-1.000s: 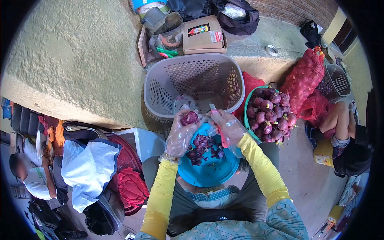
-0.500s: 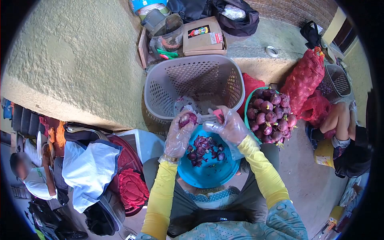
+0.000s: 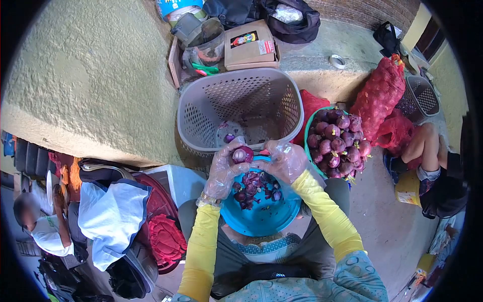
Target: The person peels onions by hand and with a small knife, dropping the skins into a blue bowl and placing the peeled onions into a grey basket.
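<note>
My left hand (image 3: 225, 168), in a clear plastic glove, is closed around a purple-red onion (image 3: 242, 155). Just to its right, my gloved right hand (image 3: 287, 162) has its fingers pressed together; a small reddish bit shows near the fingertips, too small to name. Both hands are over the far rim of a blue basin (image 3: 259, 224), which holds onion skins and several onions. Beyond them stands a grey perforated basket (image 3: 240, 146) with a small onion and skin scraps inside. A green-rimmed container heaped with onions (image 3: 338, 145) is to the right.
A red mesh sack (image 3: 380, 95) leans against the ledge at the upper right. A cardboard box (image 3: 250, 48) and a tape roll (image 3: 337, 62) lie on the ledge. One person (image 3: 435, 171) sits at far right, another (image 3: 48, 229) at far left. A white box (image 3: 183, 183) stands left.
My right hand has turned and come nearer the onion in my left hand. That onion now shows a paler patch. A small onion is now visible in the basket, and the view has shifted slightly.
</note>
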